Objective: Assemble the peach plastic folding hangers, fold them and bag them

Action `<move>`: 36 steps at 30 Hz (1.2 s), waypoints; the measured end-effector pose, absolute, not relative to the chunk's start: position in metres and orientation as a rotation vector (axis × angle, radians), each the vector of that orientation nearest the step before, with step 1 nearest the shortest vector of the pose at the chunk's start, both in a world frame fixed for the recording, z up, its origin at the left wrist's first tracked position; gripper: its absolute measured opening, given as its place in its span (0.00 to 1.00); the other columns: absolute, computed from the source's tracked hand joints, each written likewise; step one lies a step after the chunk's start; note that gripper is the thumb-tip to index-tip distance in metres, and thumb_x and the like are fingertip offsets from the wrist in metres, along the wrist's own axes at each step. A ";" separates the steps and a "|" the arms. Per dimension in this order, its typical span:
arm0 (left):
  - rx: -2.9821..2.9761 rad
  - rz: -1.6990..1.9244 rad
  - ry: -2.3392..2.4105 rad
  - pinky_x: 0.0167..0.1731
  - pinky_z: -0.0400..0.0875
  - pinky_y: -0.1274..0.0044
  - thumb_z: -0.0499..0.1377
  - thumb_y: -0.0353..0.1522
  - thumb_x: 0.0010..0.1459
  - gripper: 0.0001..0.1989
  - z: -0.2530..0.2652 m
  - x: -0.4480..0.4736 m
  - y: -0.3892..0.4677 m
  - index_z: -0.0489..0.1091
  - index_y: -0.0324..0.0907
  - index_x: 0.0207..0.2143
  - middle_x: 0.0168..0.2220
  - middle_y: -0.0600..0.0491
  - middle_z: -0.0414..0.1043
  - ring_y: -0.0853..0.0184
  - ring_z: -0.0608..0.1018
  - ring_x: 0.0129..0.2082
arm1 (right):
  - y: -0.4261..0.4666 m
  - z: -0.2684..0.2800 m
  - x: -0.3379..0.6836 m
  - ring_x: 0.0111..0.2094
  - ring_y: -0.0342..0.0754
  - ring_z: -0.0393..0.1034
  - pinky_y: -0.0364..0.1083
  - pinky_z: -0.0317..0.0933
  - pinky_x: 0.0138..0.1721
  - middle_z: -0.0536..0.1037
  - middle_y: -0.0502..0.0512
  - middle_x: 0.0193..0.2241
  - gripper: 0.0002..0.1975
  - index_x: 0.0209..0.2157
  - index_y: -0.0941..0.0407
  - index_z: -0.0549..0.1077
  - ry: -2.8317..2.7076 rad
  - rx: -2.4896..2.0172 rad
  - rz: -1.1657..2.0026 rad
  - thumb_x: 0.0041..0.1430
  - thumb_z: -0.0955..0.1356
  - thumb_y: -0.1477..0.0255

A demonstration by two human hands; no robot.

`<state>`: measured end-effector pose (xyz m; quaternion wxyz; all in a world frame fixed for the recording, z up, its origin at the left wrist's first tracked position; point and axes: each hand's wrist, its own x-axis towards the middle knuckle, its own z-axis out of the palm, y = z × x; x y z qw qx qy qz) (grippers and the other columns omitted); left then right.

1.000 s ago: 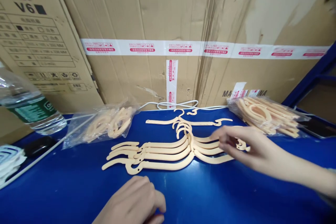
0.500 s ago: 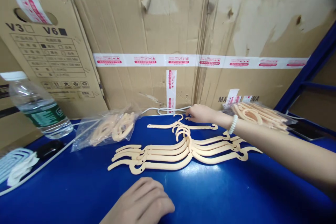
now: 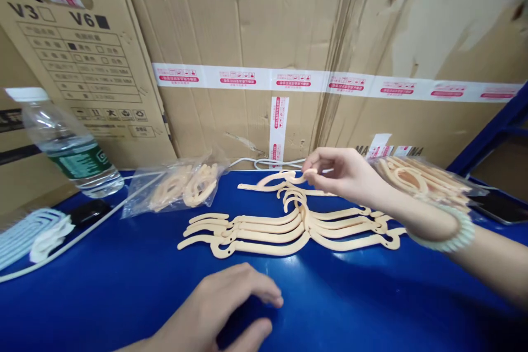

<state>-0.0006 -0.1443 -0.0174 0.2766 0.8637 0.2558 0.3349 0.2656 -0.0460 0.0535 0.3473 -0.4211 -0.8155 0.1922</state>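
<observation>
The left hand is nearest, low over the blue desk, holding nothing, its thumb and fingers spread apart. Just past it lies a row of cream hangers, overlapping side to side, with their hooks bunched at the middle and pointing away.

The right hand reaches over the right end of this row, a pale bracelet around its wrist. Its thumb and fingers pinch one end of a small curved piece, cream too, which extends leftward above a single bar lying behind the row.

To the left are a light-blue looped thing, a crumpled tissue, a dark rounded object and a bottle with a green label. A clear bag of cream parts lies right of the bottle; a fuller bag lies beyond the right forearm, near a phone. Taped cardboard stands at the back.
</observation>
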 end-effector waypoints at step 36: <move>1.168 1.019 1.004 0.19 0.65 0.83 0.69 0.41 0.50 0.17 -0.023 -0.002 -0.124 0.68 0.39 0.33 0.24 0.53 0.76 0.74 0.72 0.19 | -0.056 0.052 0.306 0.22 0.43 0.68 0.42 0.60 0.22 0.74 0.50 0.23 0.12 0.31 0.55 0.69 -2.320 -1.320 0.326 0.59 0.67 0.60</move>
